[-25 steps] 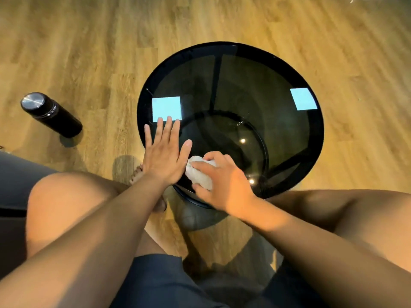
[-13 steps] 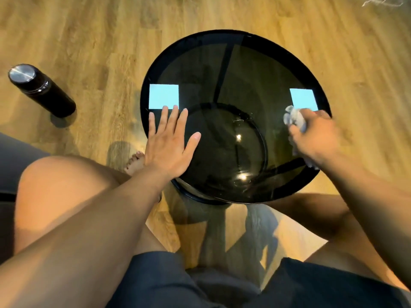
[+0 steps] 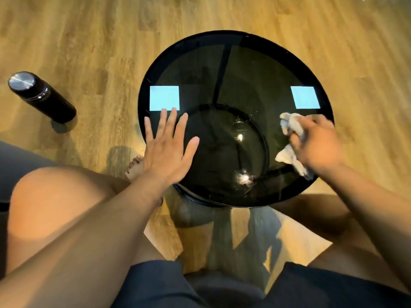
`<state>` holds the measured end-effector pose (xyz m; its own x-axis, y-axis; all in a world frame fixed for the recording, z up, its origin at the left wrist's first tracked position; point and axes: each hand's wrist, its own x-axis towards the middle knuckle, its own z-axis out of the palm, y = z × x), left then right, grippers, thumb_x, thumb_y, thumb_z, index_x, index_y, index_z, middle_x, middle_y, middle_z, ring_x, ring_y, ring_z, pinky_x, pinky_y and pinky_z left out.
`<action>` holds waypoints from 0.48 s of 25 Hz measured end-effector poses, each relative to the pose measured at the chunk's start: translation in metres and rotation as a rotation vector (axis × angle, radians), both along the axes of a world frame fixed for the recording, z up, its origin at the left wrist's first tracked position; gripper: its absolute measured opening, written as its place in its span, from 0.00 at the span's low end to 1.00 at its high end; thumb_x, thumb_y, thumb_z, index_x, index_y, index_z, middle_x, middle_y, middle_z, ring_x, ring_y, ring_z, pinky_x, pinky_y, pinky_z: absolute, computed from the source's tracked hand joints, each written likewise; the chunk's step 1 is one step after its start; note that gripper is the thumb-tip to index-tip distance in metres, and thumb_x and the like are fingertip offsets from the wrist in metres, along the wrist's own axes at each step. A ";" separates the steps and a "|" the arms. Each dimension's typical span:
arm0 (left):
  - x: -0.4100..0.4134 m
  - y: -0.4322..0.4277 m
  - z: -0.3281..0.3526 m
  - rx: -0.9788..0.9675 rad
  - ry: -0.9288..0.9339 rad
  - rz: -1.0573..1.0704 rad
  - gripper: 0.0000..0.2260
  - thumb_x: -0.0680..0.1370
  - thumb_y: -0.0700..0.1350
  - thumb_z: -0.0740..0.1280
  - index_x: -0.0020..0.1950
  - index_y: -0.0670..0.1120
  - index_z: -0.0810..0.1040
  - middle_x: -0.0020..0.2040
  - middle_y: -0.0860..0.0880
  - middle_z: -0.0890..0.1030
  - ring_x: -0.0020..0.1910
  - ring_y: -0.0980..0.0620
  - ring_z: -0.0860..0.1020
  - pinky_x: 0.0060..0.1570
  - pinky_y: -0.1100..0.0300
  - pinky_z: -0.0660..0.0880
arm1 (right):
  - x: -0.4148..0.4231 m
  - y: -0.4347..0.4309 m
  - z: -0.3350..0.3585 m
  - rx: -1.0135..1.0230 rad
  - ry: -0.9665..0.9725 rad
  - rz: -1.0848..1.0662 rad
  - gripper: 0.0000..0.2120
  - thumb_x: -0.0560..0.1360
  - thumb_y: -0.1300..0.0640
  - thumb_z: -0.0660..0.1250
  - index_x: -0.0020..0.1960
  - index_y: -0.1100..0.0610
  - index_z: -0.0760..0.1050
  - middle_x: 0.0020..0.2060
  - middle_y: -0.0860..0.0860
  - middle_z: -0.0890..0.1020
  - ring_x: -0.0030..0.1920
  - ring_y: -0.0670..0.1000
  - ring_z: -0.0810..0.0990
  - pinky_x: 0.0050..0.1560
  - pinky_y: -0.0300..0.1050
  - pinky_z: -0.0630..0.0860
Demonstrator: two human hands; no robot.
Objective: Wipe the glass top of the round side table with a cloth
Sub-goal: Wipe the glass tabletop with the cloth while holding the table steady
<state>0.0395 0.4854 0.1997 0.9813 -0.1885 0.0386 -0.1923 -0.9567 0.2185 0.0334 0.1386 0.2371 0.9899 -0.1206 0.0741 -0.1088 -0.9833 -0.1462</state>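
— Since half a second ago the right hand point(image 3: 315, 145) has slid a little down the right side of the glass; the left hand point(image 3: 169, 147) has stayed put.

— Risks, nearest first?

— Left hand lies open and flat on the bench point(image 3: 233, 38) at centre left, so I judge it leaves fresh prints. Right hand is closed around the crumpled cloth point(image 3: 291, 127) near the right rim; a loose tail could slip off the edge. Upper half looks unwiped. The flask point(image 3: 42, 96) on the floor at far left is well apart.
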 end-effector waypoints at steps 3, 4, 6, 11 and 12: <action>0.000 0.001 -0.001 -0.028 -0.011 0.005 0.31 0.82 0.63 0.41 0.80 0.48 0.55 0.81 0.45 0.56 0.81 0.45 0.48 0.77 0.40 0.40 | 0.024 -0.053 0.002 -0.006 0.065 -0.262 0.14 0.74 0.51 0.59 0.59 0.47 0.72 0.56 0.60 0.77 0.58 0.61 0.74 0.54 0.51 0.74; 0.001 0.001 -0.002 -0.038 -0.014 0.007 0.30 0.82 0.62 0.42 0.80 0.48 0.55 0.81 0.45 0.57 0.81 0.45 0.49 0.77 0.40 0.40 | 0.030 -0.035 0.002 -0.023 0.035 -0.304 0.14 0.73 0.53 0.60 0.58 0.47 0.72 0.54 0.59 0.78 0.57 0.61 0.75 0.51 0.47 0.72; 0.001 0.002 -0.003 -0.066 -0.023 0.017 0.29 0.83 0.62 0.43 0.80 0.48 0.56 0.81 0.45 0.58 0.81 0.45 0.50 0.78 0.41 0.40 | 0.033 0.028 -0.003 -0.046 -0.066 -0.208 0.15 0.71 0.54 0.62 0.57 0.48 0.76 0.51 0.58 0.80 0.54 0.63 0.77 0.47 0.48 0.73; -0.003 0.006 -0.001 -0.252 -0.081 -0.020 0.28 0.83 0.57 0.42 0.79 0.46 0.60 0.80 0.44 0.62 0.80 0.47 0.54 0.78 0.41 0.45 | -0.007 0.214 -0.008 0.196 -0.183 0.277 0.14 0.73 0.52 0.68 0.58 0.51 0.80 0.47 0.54 0.81 0.46 0.55 0.77 0.43 0.46 0.76; -0.004 0.005 0.000 -0.266 -0.087 -0.031 0.28 0.83 0.56 0.41 0.79 0.45 0.61 0.79 0.44 0.62 0.80 0.47 0.55 0.78 0.40 0.45 | -0.015 0.224 -0.006 0.277 -0.134 0.322 0.16 0.75 0.52 0.67 0.62 0.51 0.78 0.50 0.54 0.80 0.48 0.55 0.77 0.44 0.47 0.77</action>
